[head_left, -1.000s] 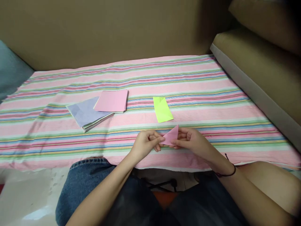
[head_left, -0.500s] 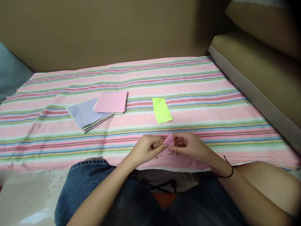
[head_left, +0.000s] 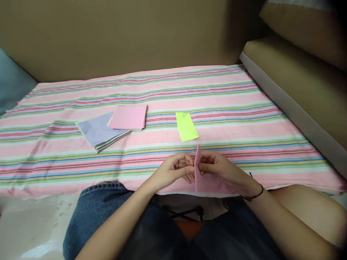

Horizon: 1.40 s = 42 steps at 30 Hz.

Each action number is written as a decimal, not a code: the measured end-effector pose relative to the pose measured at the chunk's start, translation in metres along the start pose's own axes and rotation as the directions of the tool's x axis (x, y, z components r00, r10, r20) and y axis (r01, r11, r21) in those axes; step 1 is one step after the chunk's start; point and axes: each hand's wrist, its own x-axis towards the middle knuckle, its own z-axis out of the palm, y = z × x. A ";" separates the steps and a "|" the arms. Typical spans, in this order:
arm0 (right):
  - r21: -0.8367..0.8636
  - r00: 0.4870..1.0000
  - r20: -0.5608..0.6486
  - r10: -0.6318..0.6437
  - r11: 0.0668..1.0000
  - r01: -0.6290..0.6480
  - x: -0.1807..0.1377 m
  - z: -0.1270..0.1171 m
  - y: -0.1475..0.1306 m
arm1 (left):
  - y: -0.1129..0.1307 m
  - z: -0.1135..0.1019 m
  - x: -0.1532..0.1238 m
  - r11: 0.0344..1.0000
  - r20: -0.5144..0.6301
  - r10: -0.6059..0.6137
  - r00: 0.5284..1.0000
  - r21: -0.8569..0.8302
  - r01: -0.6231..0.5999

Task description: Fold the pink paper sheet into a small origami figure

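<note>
In the head view, low in the centre of the frame, the left hand (head_left: 173,170) and the right hand (head_left: 217,168) met over the near edge of the pink, green and blue striped cloth (head_left: 244,108) that covered the low surface. Both were closed in a pinch on the small folded pink paper piece (head_left: 197,168), which stood on edge between them, seen almost end-on as a narrow upright strip.

The risk, as I judged it, lay in that grip: the paper was thin and held only by fingertips from each side, so uneven pressure could have pushed a crease off line or let the layers slide apart. It was also held just above the cloth's near edge, so a slip could have dropped it toward the lap and floor.

In the middle of the frame the folded yellow-green paper rectangle (head_left: 186,126) lay flat, well apart from the hands. To its left sat the loose stack of square paper sheets (head_left: 108,128), pink and lilac on top.

The paper's folds could not be made out, since it faced the camera edgewise. The fingertips behind it were hidden, and the brown cushions at upper right were cut off by the frame.
</note>
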 end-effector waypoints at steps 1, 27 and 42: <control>-0.002 1.000 0.003 -0.005 1.000 0.005 0.000 0.000 0.000 | 0.000 0.001 -0.001 1.000 -0.003 0.002 1.000 0.000 -0.002; -0.315 0.995 -0.072 -0.063 0.948 0.037 -0.003 0.000 -0.003 | -0.006 0.005 0.001 0.971 -0.207 0.060 0.977 0.240 -0.008; -0.916 0.746 -0.049 -0.664 0.327 0.231 -0.014 0.039 0.002 | -0.020 0.017 0.008 0.984 -0.463 0.178 0.868 0.099 -0.149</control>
